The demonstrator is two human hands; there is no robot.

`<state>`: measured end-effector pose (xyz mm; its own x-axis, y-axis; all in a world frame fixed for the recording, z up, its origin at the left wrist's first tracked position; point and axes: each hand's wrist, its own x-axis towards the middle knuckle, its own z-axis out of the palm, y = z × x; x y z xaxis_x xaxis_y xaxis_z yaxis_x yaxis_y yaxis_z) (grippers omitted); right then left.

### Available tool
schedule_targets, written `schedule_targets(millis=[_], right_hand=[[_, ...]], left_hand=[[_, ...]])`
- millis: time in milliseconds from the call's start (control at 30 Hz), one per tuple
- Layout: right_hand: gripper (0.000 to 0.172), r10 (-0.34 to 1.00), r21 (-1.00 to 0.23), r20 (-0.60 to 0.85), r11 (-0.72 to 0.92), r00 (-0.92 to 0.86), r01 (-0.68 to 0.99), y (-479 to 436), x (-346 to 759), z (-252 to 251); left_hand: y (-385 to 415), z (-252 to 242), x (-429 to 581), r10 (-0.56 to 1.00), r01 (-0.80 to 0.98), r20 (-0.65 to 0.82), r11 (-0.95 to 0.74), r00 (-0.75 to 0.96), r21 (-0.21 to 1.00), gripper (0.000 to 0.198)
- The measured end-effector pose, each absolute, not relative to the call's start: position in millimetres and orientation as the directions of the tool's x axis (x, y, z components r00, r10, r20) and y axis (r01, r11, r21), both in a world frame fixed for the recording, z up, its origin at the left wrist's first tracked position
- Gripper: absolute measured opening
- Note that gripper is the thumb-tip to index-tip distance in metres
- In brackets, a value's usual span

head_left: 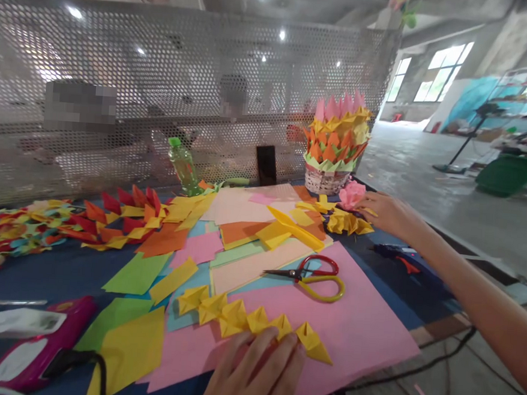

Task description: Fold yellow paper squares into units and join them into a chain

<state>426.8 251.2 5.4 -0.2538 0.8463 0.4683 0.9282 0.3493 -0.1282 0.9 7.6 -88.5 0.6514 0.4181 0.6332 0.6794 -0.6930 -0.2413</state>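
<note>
My left hand (258, 365) lies at the front with its fingers stretched out against the lower edge of a yellow folded-paper chain (234, 317). The chain rests on a large pink sheet of paper (363, 325). Off to the right, my right hand (386, 213) has its fingertips closed on a crumpled pink paper flower (352, 194). Crumpled yellow paper flowers (347, 222) sit just below that hand. Between the two hands lie scissors (305, 277) with one red and one yellow handle loop, blades spread a little or closed, I cannot tell.
A tiered folded-paper basket (333, 145) stands by the perforated metal screen (164, 64). Nearby are a phone (266, 165) and a green-capped bottle (182, 166). Red-and-yellow folded pieces (122, 218) lie left. A magenta device (40, 350) and a dark blue tool (410, 256) lie on the table.
</note>
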Motion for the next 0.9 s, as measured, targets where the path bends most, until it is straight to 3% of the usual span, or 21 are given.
schedule_targets(millis=[233,400,500,600,667,733,900], right_hand=[[0.037,0.809,-0.375,0.584,0.341,-0.065,0.862,195,420,34],[0.037,0.821,-0.65,0.563,0.365,0.098,0.667,105,374,16],[0.037,0.868,-0.769,0.49,0.387,0.08,0.508,58,334,-3],[0.026,0.915,-0.855,0.402,0.367,0.023,0.368,26,296,-15],[0.018,0.928,-0.888,0.372,0.355,0.002,0.29,12,278,-20],[0.011,0.931,-0.905,0.365,0.355,-0.002,0.232,3,266,-25],[0.011,0.927,-0.91,0.374,0.373,-0.033,0.181,-2,251,-34]], left_hand=[[6,-82,1,0.47,0.717,0.653,-0.677,0.593,-0.164,0.038],[5,-60,-7,0.548,0.751,0.615,-0.651,0.568,-0.114,0.04],[1,-39,0,0.625,0.788,0.645,-0.614,0.44,0.057,0.043],[-3,-17,17,0.738,0.709,0.601,-0.599,0.307,0.373,0.039],[-3,-6,29,0.84,0.61,0.481,-0.524,0.253,0.594,0.041],[-1,-1,38,0.891,0.504,0.391,-0.452,0.229,0.736,0.043],[2,-2,45,0.925,0.35,0.322,-0.375,0.202,0.858,0.031]])
